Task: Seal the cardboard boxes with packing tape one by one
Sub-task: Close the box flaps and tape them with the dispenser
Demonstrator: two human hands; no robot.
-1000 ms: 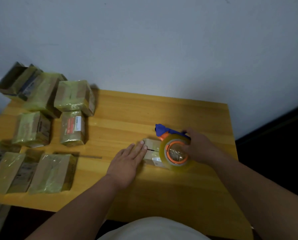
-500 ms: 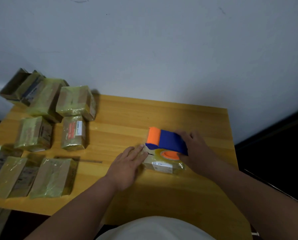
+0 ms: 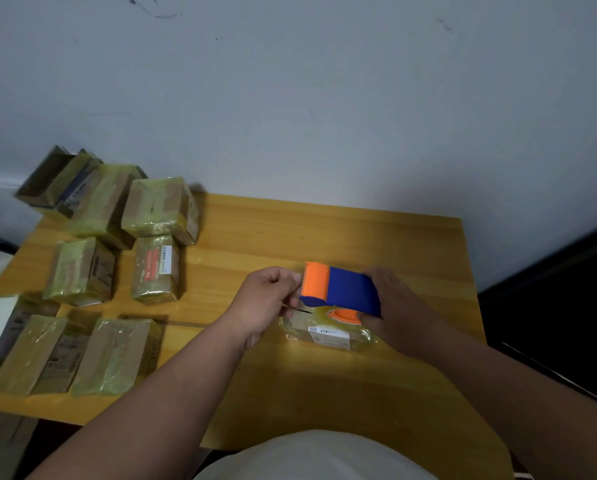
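Against a plain grey wall, a wooden worktop (image 3: pixel 359 237) carries taped boxes (image 3: pixel 158 209) on its left and one small box (image 3: pixel 325 332) near the middle. The right hand (image 3: pixel 397 310) grips the dispenser (image 3: pixel 342 287), now flat over that box. The left hand (image 3: pixel 267 301), pressed flat on the box a second ago, has lifted and curled, seemingly pinching tape at the blade, so a strip looks about to be torn off.

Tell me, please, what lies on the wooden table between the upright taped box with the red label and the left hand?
Nothing: in the head view that stretch of wooden table between the red-labelled taped box and the left hand is bare.
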